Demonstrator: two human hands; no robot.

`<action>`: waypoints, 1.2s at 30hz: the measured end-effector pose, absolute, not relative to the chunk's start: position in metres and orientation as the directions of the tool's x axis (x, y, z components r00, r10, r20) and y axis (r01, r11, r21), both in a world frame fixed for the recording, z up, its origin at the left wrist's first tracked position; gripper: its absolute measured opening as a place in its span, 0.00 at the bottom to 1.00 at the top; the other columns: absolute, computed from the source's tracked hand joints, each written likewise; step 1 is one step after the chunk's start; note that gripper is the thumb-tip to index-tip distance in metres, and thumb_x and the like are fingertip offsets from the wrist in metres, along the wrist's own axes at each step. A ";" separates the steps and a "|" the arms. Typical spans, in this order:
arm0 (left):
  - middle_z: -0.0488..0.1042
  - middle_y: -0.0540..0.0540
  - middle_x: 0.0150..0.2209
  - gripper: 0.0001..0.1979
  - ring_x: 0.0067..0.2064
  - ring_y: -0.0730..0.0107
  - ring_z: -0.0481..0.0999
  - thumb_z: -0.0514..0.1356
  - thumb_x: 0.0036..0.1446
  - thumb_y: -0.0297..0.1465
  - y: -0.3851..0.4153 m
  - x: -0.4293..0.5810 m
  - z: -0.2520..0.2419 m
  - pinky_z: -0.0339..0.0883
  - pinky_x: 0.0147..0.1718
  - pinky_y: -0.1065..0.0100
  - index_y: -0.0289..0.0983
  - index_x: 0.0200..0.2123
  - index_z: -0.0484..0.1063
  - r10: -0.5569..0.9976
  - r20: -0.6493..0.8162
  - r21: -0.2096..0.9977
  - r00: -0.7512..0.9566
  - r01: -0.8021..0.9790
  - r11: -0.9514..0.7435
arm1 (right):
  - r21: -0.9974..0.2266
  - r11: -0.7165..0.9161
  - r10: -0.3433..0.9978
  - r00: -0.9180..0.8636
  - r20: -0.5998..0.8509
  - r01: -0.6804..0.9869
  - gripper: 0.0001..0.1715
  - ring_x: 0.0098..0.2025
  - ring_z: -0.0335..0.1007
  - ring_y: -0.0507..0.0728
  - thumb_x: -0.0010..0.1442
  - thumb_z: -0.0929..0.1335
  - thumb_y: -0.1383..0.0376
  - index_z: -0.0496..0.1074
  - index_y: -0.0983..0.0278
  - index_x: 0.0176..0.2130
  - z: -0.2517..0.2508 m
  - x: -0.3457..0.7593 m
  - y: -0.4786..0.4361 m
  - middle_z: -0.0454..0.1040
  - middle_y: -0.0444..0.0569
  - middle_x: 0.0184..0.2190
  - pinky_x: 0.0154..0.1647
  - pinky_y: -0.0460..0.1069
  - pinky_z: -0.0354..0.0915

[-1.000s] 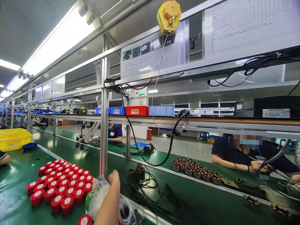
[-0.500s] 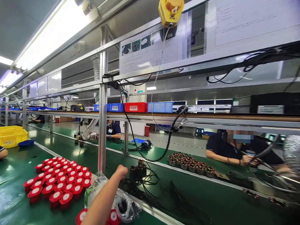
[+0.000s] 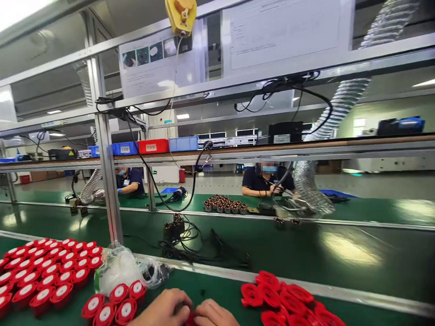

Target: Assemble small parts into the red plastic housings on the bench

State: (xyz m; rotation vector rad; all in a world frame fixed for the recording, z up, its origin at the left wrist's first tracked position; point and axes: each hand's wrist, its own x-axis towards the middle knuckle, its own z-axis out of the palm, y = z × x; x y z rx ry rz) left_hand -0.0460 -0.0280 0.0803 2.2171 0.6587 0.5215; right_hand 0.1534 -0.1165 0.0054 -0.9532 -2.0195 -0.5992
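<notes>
Low in the view, my left hand and my right hand meet with curled fingers around a red plastic part. Most of that part is hidden by the fingers and the bottom edge. Beside my left hand stand several red parts with white round discs on top, and a larger group of the same kind spreads farther left. To the right of my right hand lies a loose pile of red plastic parts without white discs.
A clear plastic bag lies behind the near red parts. Beyond a metal rail are copper-wound pieces with black cables. A metal post holds up shelves with a red bin. A co-worker sits across the bench.
The view has swung right. The arm that reached toward the copper-wound pieces has drawn back. Both hands are now together at the bottom on a red part, and the right-hand red pile shows.
</notes>
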 end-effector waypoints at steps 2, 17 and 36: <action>0.80 0.42 0.41 0.11 0.44 0.54 0.76 0.58 0.65 0.34 -0.040 -0.044 0.063 0.64 0.46 0.63 0.42 0.40 0.82 0.568 0.216 0.729 0.794 0.255 -0.635 | 0.042 0.613 0.422 -0.372 0.826 0.789 0.16 0.35 0.73 0.57 0.70 0.68 0.53 0.70 0.64 0.45 0.006 0.157 -0.118 0.78 0.51 0.37 0.34 0.49 0.72; 0.78 0.38 0.49 0.15 0.52 0.46 0.73 0.65 0.61 0.44 -0.035 -0.049 0.017 0.65 0.56 0.55 0.44 0.47 0.80 0.622 0.260 0.863 0.738 0.111 -0.492 | 0.019 0.658 0.447 -0.410 0.795 0.753 0.16 0.39 0.69 0.56 0.58 0.77 0.58 0.71 0.62 0.30 -0.016 0.145 -0.119 0.73 0.45 0.31 0.38 0.49 0.71; 0.71 0.35 0.61 0.30 0.58 0.45 0.75 0.70 0.58 0.44 -0.024 -0.040 -0.021 0.75 0.55 0.53 0.42 0.60 0.70 0.567 0.304 0.951 0.766 -0.279 -0.133 | -0.097 0.552 0.438 -0.189 0.879 0.828 0.12 0.39 0.67 0.60 0.65 0.72 0.64 0.73 0.64 0.48 0.009 0.151 -0.133 0.76 0.54 0.39 0.39 0.55 0.69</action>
